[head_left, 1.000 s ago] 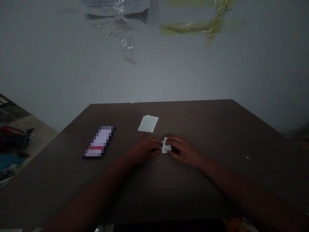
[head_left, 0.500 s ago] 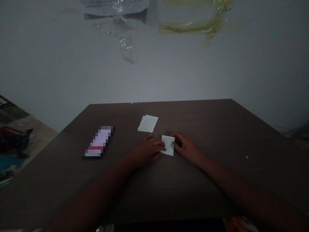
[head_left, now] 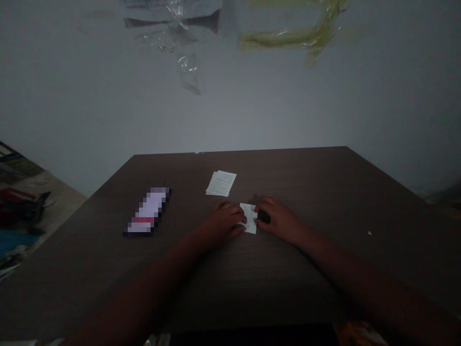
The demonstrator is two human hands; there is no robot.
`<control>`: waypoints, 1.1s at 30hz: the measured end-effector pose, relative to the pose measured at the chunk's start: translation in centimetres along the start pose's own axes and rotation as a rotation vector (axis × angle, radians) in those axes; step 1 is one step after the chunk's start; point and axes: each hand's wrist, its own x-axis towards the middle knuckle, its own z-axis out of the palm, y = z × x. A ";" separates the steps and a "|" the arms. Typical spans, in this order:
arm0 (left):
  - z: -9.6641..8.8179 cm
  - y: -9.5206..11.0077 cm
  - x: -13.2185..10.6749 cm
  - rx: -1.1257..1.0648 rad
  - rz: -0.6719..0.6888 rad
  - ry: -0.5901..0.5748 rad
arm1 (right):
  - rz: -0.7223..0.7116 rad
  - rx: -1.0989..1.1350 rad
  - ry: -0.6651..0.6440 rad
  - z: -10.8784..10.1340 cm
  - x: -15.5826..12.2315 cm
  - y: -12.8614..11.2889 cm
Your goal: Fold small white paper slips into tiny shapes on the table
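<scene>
A small white printed slip of paper [head_left: 250, 218] lies on the dark wooden table [head_left: 324, 192], pinched between my two hands. My left hand [head_left: 222, 222] has its fingers curled on the slip's left edge. My right hand [head_left: 279, 221] is closed on the slip's right edge. Both forearms rest low over the table, coming in from the near edge. The light is dim.
A small stack of white printed papers [head_left: 221, 183] lies just beyond my hands. A long flat object, blurred out [head_left: 147, 211], lies to the left. A tiny white scrap [head_left: 369, 233] sits at the right. Behind stands a wall with taped plastic [head_left: 291, 38]. Clutter [head_left: 18, 216] lies on the floor at left.
The slip was crumpled between my fingers a second ago; it now lies flatter and more unfolded. My hands shifted only slightly.
</scene>
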 end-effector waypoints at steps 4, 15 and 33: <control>0.5 -0.1 0.1 0.040 -0.017 0.001 | 0.028 -0.026 -0.066 -0.8 0.0 -1.2; 1.1 -0.3 0.3 0.083 -0.049 -0.016 | -0.017 -0.039 -0.129 -1.0 -0.4 -2.1; 0.9 0.3 0.8 0.066 -0.089 -0.052 | 0.284 -0.075 0.166 0.9 2.1 1.1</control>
